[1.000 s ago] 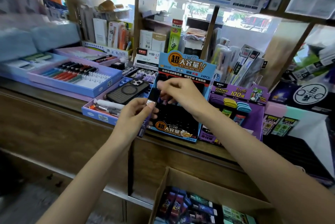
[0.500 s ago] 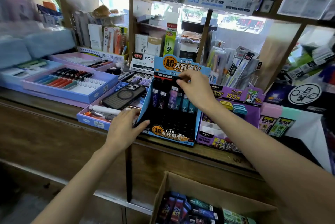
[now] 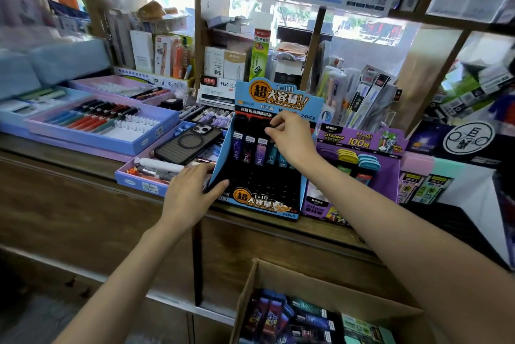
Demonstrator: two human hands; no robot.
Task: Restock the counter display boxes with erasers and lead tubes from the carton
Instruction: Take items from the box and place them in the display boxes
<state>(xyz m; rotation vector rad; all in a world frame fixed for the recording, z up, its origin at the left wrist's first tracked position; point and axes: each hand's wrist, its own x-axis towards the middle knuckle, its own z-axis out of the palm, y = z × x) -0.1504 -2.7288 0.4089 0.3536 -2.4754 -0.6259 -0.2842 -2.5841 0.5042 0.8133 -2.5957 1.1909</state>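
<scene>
A blue lead tube display box (image 3: 264, 203) stands on the wooden counter (image 3: 83, 176). Several lead tubes (image 3: 260, 150) fill its top row; the black slots below hold nothing. My right hand (image 3: 294, 141) pinches the top of a lead tube in that top row. My left hand (image 3: 192, 193) holds the box's left wall, thumb in front and fingers behind. To the right stands a purple display box (image 3: 359, 143) with yellow and blue erasers (image 3: 359, 159). The cardboard carton (image 3: 278, 274) below the counter holds more lead tubes (image 3: 278, 318) and green packs (image 3: 362, 328).
A phone (image 3: 189, 144) lies on a blue tray (image 3: 131, 179) left of the display box. Pen trays (image 3: 106, 126) lie further left. Packaged stationery crowds the shelves behind. A dark display (image 3: 459, 221) sits at the counter's right end.
My left hand, which held a lead tube up a second ago, has dropped to the box's left wall. My right hand has moved the tube into the top row.
</scene>
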